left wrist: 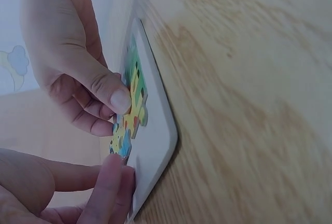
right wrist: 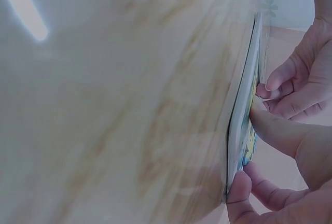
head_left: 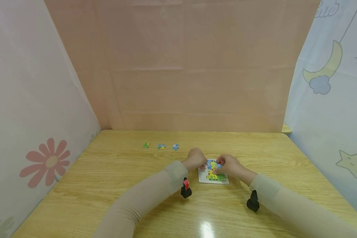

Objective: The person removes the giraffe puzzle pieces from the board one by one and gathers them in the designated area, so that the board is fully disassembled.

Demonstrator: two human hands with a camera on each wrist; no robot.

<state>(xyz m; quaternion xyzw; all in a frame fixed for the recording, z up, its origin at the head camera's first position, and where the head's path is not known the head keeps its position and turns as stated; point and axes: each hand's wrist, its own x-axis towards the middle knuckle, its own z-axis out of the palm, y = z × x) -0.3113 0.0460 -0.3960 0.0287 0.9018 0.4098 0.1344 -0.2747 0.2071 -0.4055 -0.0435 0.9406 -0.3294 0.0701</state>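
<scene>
A white-edged puzzle board (head_left: 203, 178) lies flat on the table, with joined pieces showing a yellow giraffe (head_left: 212, 177) over green and blue. At its upper left, my left hand (head_left: 196, 158) has thumb and fingertips at the edge of a blue piece (left wrist: 125, 143), seemingly pinching it. From the right, my right hand (head_left: 232, 166) grips across the pieces, thumb on the giraffe and fingers at the far side. In the right wrist view, the thumb of my right hand (right wrist: 290, 172) covers part of the picture. Fingers hide much of the upper pieces.
Three loose puzzle pieces, one green (head_left: 146, 145), one blue and yellow (head_left: 162, 146) and one blue and white (head_left: 175, 147), lie in a row behind and left of the board on the wooden table (head_left: 107, 165). Cloth walls stand behind and at both sides.
</scene>
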